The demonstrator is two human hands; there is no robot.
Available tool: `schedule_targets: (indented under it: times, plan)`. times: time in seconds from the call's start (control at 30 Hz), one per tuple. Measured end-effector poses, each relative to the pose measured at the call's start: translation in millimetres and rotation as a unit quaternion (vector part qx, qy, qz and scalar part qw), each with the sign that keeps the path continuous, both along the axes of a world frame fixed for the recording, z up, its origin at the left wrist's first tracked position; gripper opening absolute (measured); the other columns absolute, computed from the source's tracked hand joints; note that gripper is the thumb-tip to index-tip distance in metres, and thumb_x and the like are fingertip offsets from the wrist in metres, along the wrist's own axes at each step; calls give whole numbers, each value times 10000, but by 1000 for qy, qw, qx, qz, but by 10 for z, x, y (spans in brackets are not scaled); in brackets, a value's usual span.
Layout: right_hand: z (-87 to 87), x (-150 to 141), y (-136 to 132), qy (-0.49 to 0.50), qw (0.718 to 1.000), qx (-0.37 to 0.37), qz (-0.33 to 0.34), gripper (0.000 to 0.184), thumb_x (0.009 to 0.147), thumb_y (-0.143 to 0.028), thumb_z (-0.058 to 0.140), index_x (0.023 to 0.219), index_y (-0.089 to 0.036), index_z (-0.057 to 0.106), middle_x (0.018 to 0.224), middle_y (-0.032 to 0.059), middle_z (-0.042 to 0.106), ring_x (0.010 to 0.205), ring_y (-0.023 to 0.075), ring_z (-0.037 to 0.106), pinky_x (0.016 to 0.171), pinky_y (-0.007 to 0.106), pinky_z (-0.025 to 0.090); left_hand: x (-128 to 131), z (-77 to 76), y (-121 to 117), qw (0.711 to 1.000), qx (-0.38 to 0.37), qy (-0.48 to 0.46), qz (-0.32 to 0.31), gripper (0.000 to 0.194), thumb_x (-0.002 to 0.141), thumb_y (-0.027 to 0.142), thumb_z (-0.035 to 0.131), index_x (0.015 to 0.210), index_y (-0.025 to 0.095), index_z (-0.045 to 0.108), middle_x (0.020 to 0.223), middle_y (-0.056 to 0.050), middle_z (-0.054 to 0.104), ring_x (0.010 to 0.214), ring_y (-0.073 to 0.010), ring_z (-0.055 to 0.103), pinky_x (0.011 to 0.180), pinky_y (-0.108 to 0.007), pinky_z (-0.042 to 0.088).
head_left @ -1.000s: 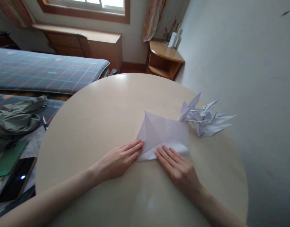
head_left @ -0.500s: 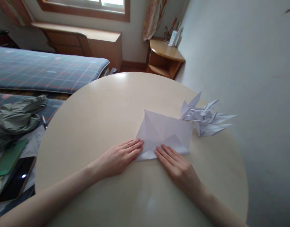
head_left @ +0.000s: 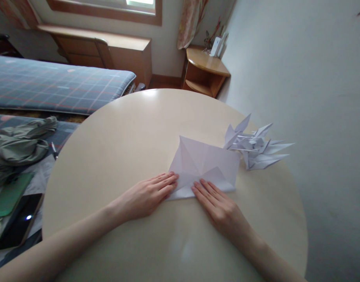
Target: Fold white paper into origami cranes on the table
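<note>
A creased sheet of white paper [head_left: 206, 158] lies on the round cream table [head_left: 121, 133], its near edge folded over. My left hand [head_left: 152, 194] rests on the paper's left side, fingers stretched out and lying flat. On the near edge, right of the middle, my right hand [head_left: 216, 201] presses down with straight, flat fingers. Neither hand grips anything; both touch the paper from above. Just beyond the sheet's right corner sits a cluster of folded white paper pieces [head_left: 256, 147] with pointed tips, close to the paper.
A pale wall [head_left: 323, 117] borders the table on the right. Left of it are a plaid mattress [head_left: 56, 88], rumpled grey-green cloth [head_left: 21, 143], a green notebook [head_left: 11, 194] and a black phone [head_left: 20, 221]. A corner shelf [head_left: 206, 62] and a desk [head_left: 127, 41] stand at the back.
Almost nothing differs. Both hands stay in place on the paper, and the camera view has shifted very slightly.
</note>
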State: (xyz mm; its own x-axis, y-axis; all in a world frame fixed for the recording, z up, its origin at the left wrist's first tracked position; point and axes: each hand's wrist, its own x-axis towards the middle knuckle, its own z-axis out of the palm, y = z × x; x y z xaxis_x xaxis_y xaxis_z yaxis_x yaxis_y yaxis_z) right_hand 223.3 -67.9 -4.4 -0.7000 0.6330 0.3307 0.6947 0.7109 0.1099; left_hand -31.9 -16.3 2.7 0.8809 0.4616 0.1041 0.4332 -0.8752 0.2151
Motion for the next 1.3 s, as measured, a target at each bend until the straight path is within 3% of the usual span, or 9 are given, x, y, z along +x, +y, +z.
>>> schedule_targets:
  times: [0.53,0.73,0.9,1.17,1.3]
  plan:
    - [12,-34,-20,-16,1000,-7,-10,523,767,19,304,1221,-58,552,1262,128,567,1203,251,497,937,420,509,40,-60,-99,996,90,-30,6,327,941,114,302,1173,38,521,1255,-156,552,1205,-217,485,1032,-342,410]
    - [29,-51,-42,-21,999,-35,-18,549,717,0,336,1226,-23,543,1268,157,557,1204,273,493,941,443,497,137,-85,-310,993,108,-34,43,464,915,397,439,1275,104,452,1306,-156,507,1247,-293,436,1055,-439,350]
    - [78,-65,-49,-19,998,-56,-27,503,756,-48,376,1231,-40,539,1274,144,559,1208,275,488,982,444,456,219,-104,-437,992,98,-24,82,668,834,612,410,1332,168,408,1308,-142,487,1295,-339,350,1066,-474,301]
    - [129,-49,9,36,994,-98,-44,398,852,-44,326,1219,-41,478,1163,143,627,1138,207,554,1086,449,308,322,-93,-467,989,81,-28,118,596,846,563,442,1314,193,431,1255,-112,510,1263,-352,376,1050,-527,299]
    - [139,-54,16,39,992,-110,-48,377,861,-51,335,1209,-68,479,1133,118,642,1117,186,569,1113,422,247,380,-131,-484,990,104,-31,87,572,881,503,433,1296,108,428,1237,-121,532,1220,-288,428,1100,-482,236]
